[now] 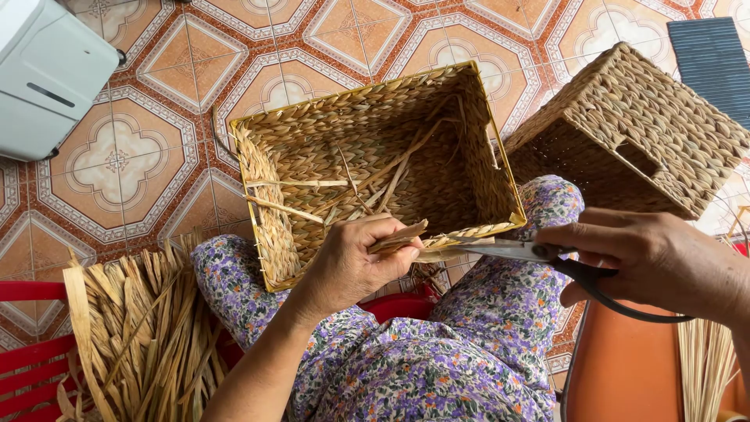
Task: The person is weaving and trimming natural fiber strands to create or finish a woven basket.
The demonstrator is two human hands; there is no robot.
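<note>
I am resting the rectangular woven straw basket (375, 164) on my knees, nearly finished; my left hand (351, 262) is pinching a loose rim strand (398, 234) while my right hand (652, 262) is gripping black-handled scissors (516, 250), trimming remaining stray ends.

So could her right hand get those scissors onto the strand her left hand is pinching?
Probably yes: the scissors in the right hand already point at the strand pinched by the left hand, with nothing between.
</note>
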